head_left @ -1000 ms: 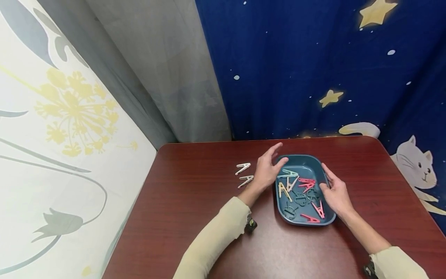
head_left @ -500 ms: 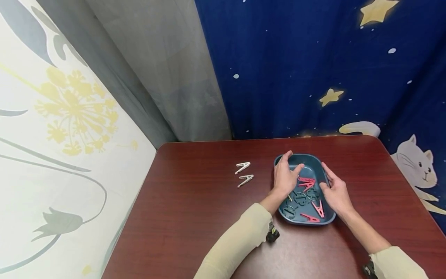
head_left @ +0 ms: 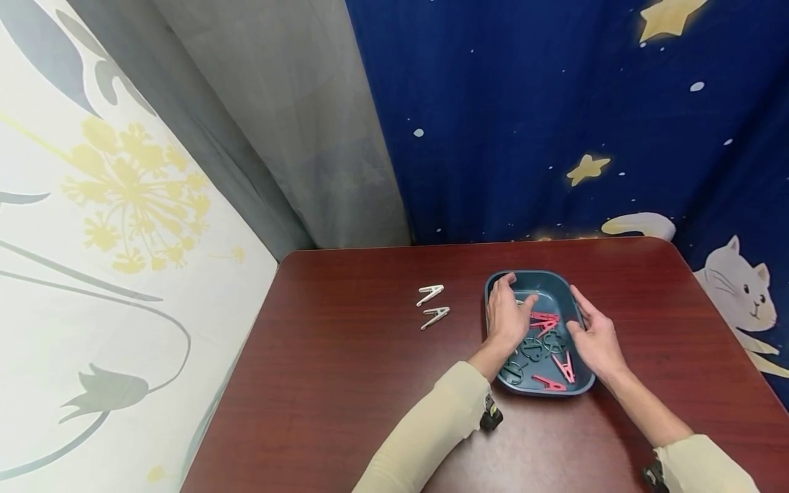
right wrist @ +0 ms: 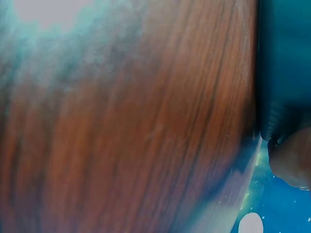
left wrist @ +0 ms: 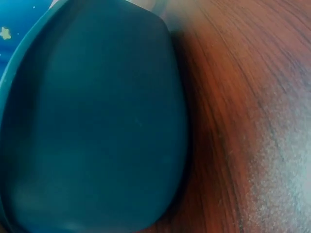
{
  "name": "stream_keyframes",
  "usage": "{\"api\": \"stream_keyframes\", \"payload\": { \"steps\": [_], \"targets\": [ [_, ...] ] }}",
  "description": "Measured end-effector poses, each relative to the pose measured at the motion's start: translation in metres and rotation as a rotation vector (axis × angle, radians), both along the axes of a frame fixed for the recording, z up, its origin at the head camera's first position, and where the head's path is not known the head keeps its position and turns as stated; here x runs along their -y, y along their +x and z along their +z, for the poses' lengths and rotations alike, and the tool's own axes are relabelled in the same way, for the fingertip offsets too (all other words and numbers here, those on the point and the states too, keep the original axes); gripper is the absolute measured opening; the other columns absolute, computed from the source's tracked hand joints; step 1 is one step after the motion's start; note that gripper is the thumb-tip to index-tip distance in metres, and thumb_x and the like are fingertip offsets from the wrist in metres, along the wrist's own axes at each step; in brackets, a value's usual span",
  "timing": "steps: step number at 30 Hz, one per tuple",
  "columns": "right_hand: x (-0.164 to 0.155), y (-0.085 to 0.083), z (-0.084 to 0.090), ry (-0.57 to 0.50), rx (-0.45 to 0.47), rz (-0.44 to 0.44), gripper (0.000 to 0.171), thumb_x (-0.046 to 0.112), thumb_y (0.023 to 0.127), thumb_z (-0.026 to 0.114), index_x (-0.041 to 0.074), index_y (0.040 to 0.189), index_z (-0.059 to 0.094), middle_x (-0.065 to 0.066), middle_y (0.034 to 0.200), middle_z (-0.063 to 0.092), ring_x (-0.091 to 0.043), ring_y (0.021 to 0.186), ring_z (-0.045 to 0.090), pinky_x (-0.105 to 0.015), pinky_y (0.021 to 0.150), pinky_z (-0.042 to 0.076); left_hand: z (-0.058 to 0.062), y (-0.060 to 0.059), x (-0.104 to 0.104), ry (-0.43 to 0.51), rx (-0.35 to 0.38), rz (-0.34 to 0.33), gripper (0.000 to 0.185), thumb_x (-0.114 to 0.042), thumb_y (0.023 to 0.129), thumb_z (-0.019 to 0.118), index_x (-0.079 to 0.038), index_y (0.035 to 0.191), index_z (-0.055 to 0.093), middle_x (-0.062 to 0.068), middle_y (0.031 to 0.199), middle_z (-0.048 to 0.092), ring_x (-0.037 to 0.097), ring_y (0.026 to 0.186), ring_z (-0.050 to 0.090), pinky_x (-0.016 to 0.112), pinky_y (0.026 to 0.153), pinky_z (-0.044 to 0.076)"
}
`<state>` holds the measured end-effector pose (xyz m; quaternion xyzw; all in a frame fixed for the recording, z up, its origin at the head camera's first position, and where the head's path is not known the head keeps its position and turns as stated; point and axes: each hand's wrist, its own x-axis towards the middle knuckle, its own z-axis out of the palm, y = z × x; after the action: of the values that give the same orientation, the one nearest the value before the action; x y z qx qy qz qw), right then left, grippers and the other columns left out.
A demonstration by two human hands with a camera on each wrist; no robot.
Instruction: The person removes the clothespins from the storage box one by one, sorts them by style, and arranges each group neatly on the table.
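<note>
Head view, left to right: two white pegs (head_left: 429, 295) (head_left: 435, 318) lie on the counter (head_left: 345, 356), just beside each other and well apart from the tray's left rim. The teal tray (head_left: 557, 281) sits right of the counter's middle, nearer its far edge than its near one. It holds red pegs (head_left: 543, 320) and dark green ones (head_left: 533, 349). The left hand (head_left: 505, 315) reaches in over the tray's left rim, fingers loosely spread and laid among the pegs; whether it pinches one I cannot tell. The right hand (head_left: 596, 339) rests against the tray's right rim, fingers relaxed, gripping nothing. The hands stay apart, one on each side of the tray. The pegs lie tangled, so lifting one could drag a neighbour over the rim. The tray looks light: a sideways tug by the left hand could slide it unless the right hand braces it.
</note>
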<state>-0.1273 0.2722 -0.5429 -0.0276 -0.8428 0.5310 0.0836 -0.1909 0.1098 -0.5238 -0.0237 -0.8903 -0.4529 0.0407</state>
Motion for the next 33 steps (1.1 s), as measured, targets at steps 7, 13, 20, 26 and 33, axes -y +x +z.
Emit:
{"api": "stream_keyframes", "payload": {
  "steps": [7,13,20,26,33],
  "targets": [
    [0.0,0.0,-0.001,-0.002,0.003,-0.006,0.071,-0.006,0.104,0.051,0.014,0.169,0.028,-0.028,0.159,0.043,-0.05,0.138,0.049,0.0,0.086,0.039,-0.003,0.0,-0.003,-0.074,0.006,0.003,0.06,-0.03,0.096,0.082,-0.012,0.146,0.055,0.0,0.137,0.063,0.015,0.126,0.058,0.034,0.109,0.047],
    [0.0,0.0,-0.002,-0.001,0.002,0.0,0.071,-0.005,0.104,0.051,0.014,0.169,0.028,-0.028,0.159,0.043,-0.05,0.138,0.049,0.0,0.086,0.04,-0.006,-0.003,-0.006,-0.133,0.007,0.03,0.058,-0.03,0.096,0.082,-0.01,0.143,0.055,0.001,0.131,0.062,0.016,0.123,0.058,0.033,0.108,0.046],
    [-0.001,-0.001,-0.001,0.005,0.022,0.003,0.07,-0.004,0.105,0.05,0.012,0.169,0.026,-0.027,0.161,0.04,-0.05,0.141,0.046,0.0,0.089,0.037,-0.007,-0.004,-0.007,-0.194,0.004,0.026,0.052,-0.02,0.095,0.082,-0.006,0.139,0.056,0.006,0.125,0.062,0.019,0.116,0.06,0.031,0.105,0.049],
    [-0.001,0.0,-0.001,0.005,0.024,0.001,0.07,-0.003,0.105,0.05,0.012,0.169,0.026,-0.028,0.161,0.04,-0.05,0.141,0.046,0.0,0.089,0.037,-0.008,-0.004,-0.009,-0.266,0.016,0.04,0.049,-0.016,0.091,0.085,-0.008,0.131,0.059,0.005,0.116,0.063,0.02,0.108,0.062,0.029,0.1,0.051],
    [0.0,0.0,-0.001,0.013,0.023,0.003,0.069,-0.001,0.105,0.049,0.012,0.169,0.025,-0.028,0.16,0.042,-0.051,0.139,0.048,-0.001,0.089,0.039,-0.011,-0.005,-0.011,-0.324,0.001,0.052,0.047,-0.009,0.084,0.087,-0.011,0.124,0.062,0.002,0.11,0.064,0.018,0.103,0.064,0.027,0.096,0.052]
  ]
}}
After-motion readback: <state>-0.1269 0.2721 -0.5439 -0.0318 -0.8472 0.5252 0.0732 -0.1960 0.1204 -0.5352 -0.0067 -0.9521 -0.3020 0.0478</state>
